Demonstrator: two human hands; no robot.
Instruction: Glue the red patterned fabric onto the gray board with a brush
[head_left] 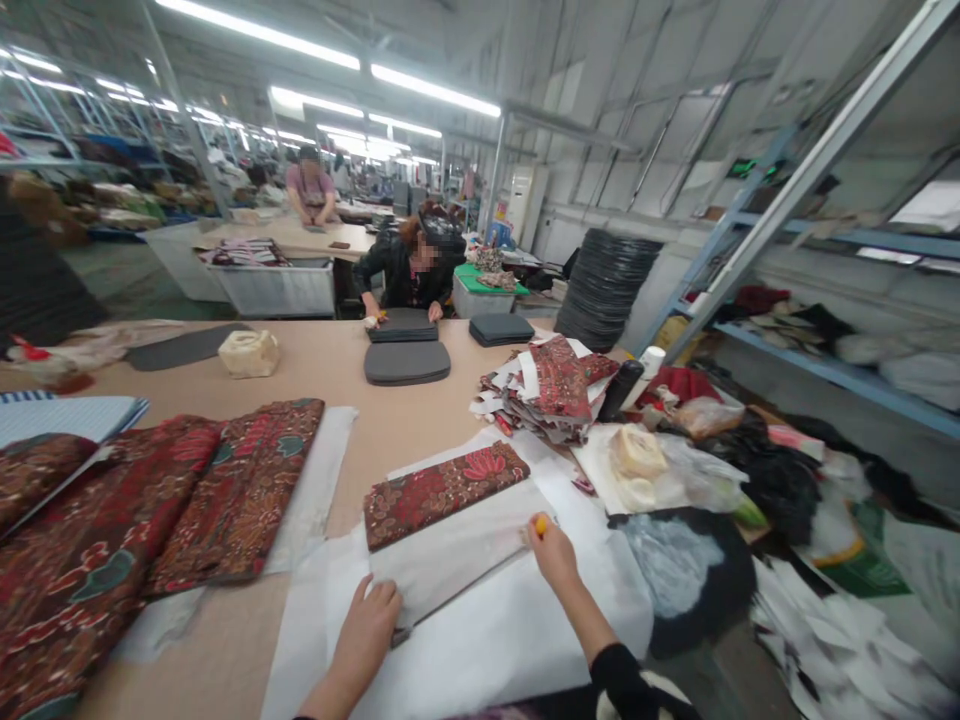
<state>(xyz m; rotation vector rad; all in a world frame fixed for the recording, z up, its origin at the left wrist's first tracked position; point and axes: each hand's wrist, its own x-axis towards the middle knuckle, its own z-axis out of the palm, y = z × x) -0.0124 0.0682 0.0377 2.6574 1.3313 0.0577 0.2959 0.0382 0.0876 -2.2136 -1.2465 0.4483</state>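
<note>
Before me a pale, light-backed fabric strip lies on a big white sheet. A folded brown-and-red patterned cloth lies along its far edge. My left hand rests on the strip's left end, fingers stretched out and holding nothing. Over the strip's right end, my right hand is closed around a small yellow-handled tool; its working tip is too blurred to make out.
Patterned fabric stacks lie left. Patterned scraps, a foam-like block and a black round piece with plastic film stand right. Across the table, a co-worker handles grey panels; another person works behind.
</note>
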